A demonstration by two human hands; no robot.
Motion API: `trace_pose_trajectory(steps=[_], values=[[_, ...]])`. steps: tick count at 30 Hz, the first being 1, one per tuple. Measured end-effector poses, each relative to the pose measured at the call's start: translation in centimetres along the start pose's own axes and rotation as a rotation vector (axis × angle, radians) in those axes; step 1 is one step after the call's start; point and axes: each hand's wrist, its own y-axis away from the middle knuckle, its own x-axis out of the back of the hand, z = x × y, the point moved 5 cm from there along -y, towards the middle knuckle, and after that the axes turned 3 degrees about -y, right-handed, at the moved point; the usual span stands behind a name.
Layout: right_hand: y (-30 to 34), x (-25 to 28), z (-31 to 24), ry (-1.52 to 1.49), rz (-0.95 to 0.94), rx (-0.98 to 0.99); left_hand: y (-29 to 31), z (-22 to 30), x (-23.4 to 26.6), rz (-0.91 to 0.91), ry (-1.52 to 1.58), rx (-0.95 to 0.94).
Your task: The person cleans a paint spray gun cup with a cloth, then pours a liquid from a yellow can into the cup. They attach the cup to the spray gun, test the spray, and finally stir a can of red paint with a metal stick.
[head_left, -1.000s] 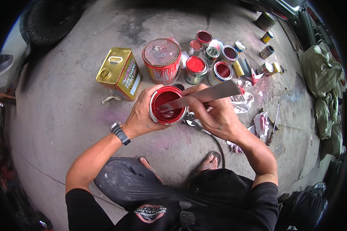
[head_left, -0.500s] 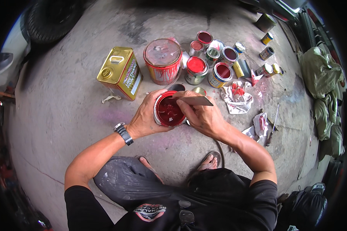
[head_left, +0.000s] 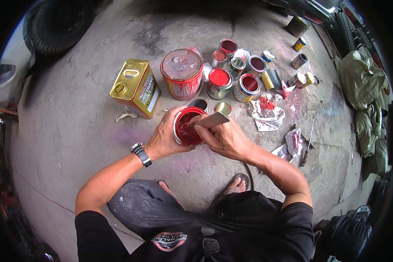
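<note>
My left hand (head_left: 162, 136) wraps round the side of an open paint can (head_left: 177, 136) that holds dark red paint (head_left: 185, 126). Between the thumb and fingers of my right hand (head_left: 225, 137) is a flat stir stick (head_left: 213, 120). Its lower end dips into the paint, and its upper end points to the right, over my fingers. Just beyond the can stands a small dark cup (head_left: 199, 104), partly hidden. A round gold lid (head_left: 223, 109) lies on the floor past my right hand.
A gold rectangular tin (head_left: 135, 89) and a large red-streaked bucket (head_left: 182, 75) stand ahead. Several paint cans (head_left: 249, 84) cluster right of them. Stained rags (head_left: 266, 112) and a long thin tool (head_left: 309, 144) lie right. A car wheel (head_left: 59, 26) is far left; covered bundles (head_left: 361, 83) line the right.
The stir stick has swung within the can, its upper end shifting left and nearer. My right hand has turned with it. My left hand still holds the can.
</note>
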Motion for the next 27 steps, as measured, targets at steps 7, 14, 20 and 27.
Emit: trace_pose_trajectory(steps=[7, 14, 20, 27], values=[[-0.1, 0.9, 0.1, 0.257, 0.154, 0.081, 0.1, 0.1, -0.2, 0.016, 0.009, 0.018], [0.6, 0.1, 0.6, 0.195, -0.050, -0.037, -0.1, 0.1, -0.3, 0.015, 0.013, -0.011], [-0.2, 1.0, -0.4, 0.225, 0.142, 0.104, 0.1, 0.0, 0.0, 0.005, 0.019, -0.001], [0.1, 0.3, 0.0, 0.209, -0.006, -0.026, 0.5, -0.1, 0.3, 0.011, -0.005, 0.009]])
